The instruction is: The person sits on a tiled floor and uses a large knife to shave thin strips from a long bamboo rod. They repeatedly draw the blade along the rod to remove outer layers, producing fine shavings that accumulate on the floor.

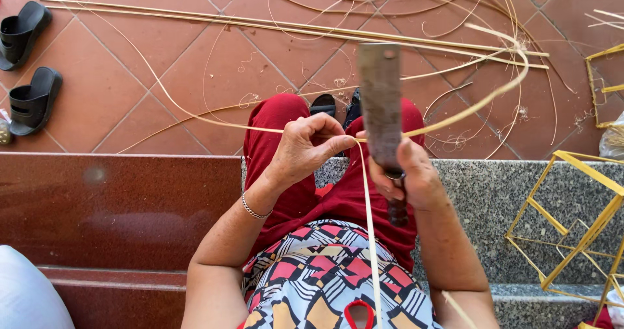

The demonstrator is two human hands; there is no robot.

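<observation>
Patterned fabric point(325, 277) in red, black, white and grey, lowest centre of the frame, worn by the seated person over dark red trousers point(273, 127). 1 left hand point(305, 148), centre frame: fingers curled, thumb and fingertips pinching a thin pale bamboo strip point(370, 225); silver bracelet point(253, 210) at the wrist. 1 right hand point(406, 179), just right of centre: fingers clenched around the dark handle of a broad flat knife point(381, 105), blade pointing toward the top of the frame, its edge meeting the strip between the 2 hands. Strip: 1 end runs down past the lap to the bottom edge; the other part arcs right and up in a loop toward the upper right. Long bamboo slats point(260, 22), laid nearly level across the upper frame on red floor tiles point(130, 62), with loose thin shavings around them. 2 black sandals point(29, 69), upper left. Grey granite step point(494, 199), right of centre. Yellow bamboo frames point(578, 225), lower right, resting on the step. Dark red polished ledge point(117, 205), left of centre.
</observation>
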